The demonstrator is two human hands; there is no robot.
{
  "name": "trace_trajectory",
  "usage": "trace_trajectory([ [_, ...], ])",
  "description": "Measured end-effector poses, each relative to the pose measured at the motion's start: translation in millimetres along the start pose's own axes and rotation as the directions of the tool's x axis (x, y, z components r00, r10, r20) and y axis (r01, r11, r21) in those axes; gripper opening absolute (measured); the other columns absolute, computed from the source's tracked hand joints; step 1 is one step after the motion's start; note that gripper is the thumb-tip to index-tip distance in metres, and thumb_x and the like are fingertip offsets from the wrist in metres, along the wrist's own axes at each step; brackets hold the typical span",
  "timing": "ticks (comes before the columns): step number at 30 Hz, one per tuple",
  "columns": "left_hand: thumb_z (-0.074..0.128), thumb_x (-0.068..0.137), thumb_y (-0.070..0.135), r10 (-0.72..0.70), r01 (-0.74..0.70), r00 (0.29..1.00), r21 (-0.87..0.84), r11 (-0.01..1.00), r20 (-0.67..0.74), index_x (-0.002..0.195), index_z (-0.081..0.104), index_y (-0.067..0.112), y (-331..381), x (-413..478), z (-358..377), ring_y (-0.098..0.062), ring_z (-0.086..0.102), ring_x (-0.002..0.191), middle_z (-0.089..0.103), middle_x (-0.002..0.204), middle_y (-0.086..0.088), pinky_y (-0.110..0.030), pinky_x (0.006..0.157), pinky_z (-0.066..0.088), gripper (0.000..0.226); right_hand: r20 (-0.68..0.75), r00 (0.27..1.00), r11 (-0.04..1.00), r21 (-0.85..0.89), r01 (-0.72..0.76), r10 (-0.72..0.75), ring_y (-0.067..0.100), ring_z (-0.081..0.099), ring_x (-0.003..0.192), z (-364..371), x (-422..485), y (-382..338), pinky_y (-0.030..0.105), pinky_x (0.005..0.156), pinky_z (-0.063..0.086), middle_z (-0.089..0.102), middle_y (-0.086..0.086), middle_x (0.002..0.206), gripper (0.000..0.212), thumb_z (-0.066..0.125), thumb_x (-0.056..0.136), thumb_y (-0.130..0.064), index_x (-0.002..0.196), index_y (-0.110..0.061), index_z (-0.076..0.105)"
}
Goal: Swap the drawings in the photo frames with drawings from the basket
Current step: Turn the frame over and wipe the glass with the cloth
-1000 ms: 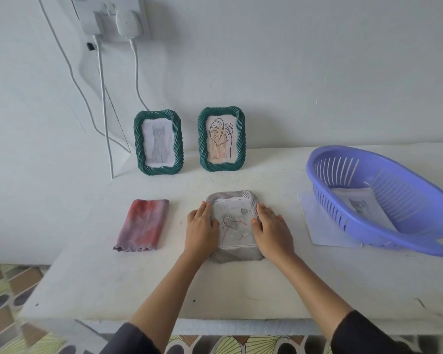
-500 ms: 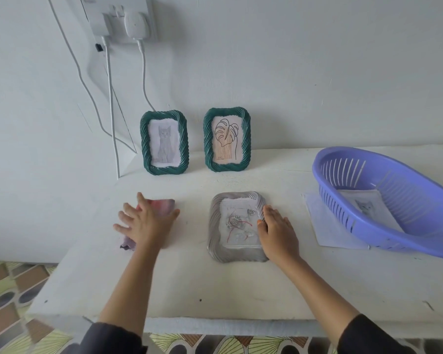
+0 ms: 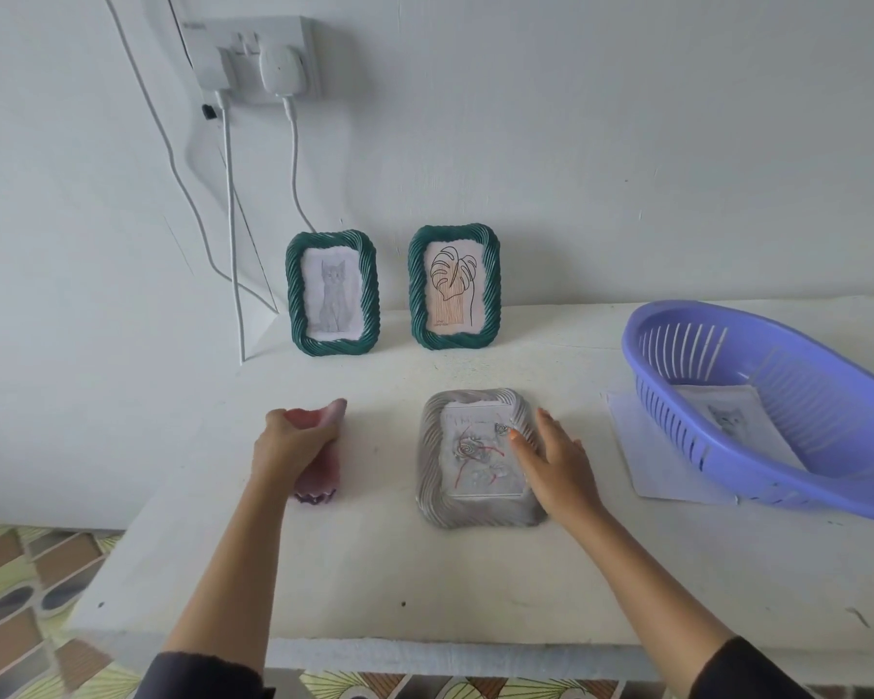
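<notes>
Firstly, the hands.
- Left hand (image 3: 293,446): forearm stretched forward, fingers curled tight round a pink cloth (image 3: 326,469). The cloth is bunched in that grasp, on the table to the left of the grey frame (image 3: 429,476) (the landmark for every entry below).
- Right hand (image 3: 558,461): palm down, fingers straight and a little spread, resting on the grey frame's right rim; it clasps nothing.
- Dark sleeves (image 3: 198,673): cut off at the bottom edge.

Partly seen or unclear.
- Grey frame: lying flat, face up, near the middle of the table. It holds a swirl drawing (image 3: 475,461) with red lines (subject hard to make out).
- Purple basket (image 3: 677,426): right of the grey frame, slotted walls, far end cut off by the picture's edge.
- Basket drawing (image 3: 732,416): one sheet inside, its small grey figure too faint to name.
- White sheet (image 3: 637,446): lying under the basket's near end, partly hidden.

Behind the grey frame, upright at the wall.
- Left green frame (image 3: 295,295), with a cat drawing (image 3: 334,295).
- Right green frame (image 3: 417,290), with a leaf drawing (image 3: 452,290).

Surface and room.
- White table (image 3: 425,572), a few dark specks.
- White wall (image 3: 626,143).
- Socket (image 3: 253,53) high above and left of the grey frame, two plugs in it.
- White cables (image 3: 230,219) hanging down behind the left green frame.
- Patterned floor tiles (image 3: 21,597), below and left.
</notes>
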State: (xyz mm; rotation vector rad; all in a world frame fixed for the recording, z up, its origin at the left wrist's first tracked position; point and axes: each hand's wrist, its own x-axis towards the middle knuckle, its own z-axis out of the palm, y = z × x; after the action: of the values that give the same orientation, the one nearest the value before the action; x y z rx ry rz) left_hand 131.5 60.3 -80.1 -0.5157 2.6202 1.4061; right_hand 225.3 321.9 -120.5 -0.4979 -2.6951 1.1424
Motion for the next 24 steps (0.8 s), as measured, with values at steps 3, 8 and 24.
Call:
trace_trajectory([
  [3, 0.071, 0.068, 0.055, 0.043, -0.016, 0.988, -0.178, 0.984, 0.149, 0.1, 0.06, 0.009, 18.0, -18.6, 3.9, -0.026, 0.061, 0.052, 0.066, 0.08, -0.016, -0.025, 0.045, 0.044, 0.058, -0.013, 1.0, 0.976, 0.214, 0.03, -0.027, 0.014, 0.018, 0.143, -4.8, -6.1, -20.4, 0.03, 0.115, 0.01, 0.022, -0.002, 0.155, 0.072, 0.048, 0.089, -0.049, 0.147, -0.018, 0.019],
  [8, 0.064, 0.083, 0.033, 0.172, -0.03, 0.936, -0.418, 0.908, 0.306, 0.129, 0.042, 0.009, 63.4, -62.8, 46.1, -0.028, 0.061, 0.092, 0.057, 0.117, -0.016, -0.036, 0.07, 0.055, 0.056, 0.334, 0.943, 0.692, 0.68, -0.242, 0.002, 0.02, 0.048, 0.121, -4.7, -3.9, -68.9, 0.03, 0.098, 0.035, 0.052, 0.005, 0.13, 0.085, 0.059, 0.069, -0.061, 0.138, -0.015, 0.039],
  [24, 0.032, 0.097, 0.037, 0.52, -0.546, 0.836, 0.376, 0.749, 0.179, 0.139, 0.034, 0.035, -0.8, -31.6, 106.6, -0.028, 0.03, 0.133, 0.041, 0.144, 0.005, -0.039, 0.11, 0.024, 0.043, -0.104, 0.86, 0.825, -0.36, 0.436, -0.5, 0.018, 0.05, 0.079, -9.4, 56.2, -34.2, 0.026, 0.057, 0.038, 0.061, 0.011, 0.101, 0.026, 0.056, 0.083, -0.003, 0.108, -0.007, 0.048],
])
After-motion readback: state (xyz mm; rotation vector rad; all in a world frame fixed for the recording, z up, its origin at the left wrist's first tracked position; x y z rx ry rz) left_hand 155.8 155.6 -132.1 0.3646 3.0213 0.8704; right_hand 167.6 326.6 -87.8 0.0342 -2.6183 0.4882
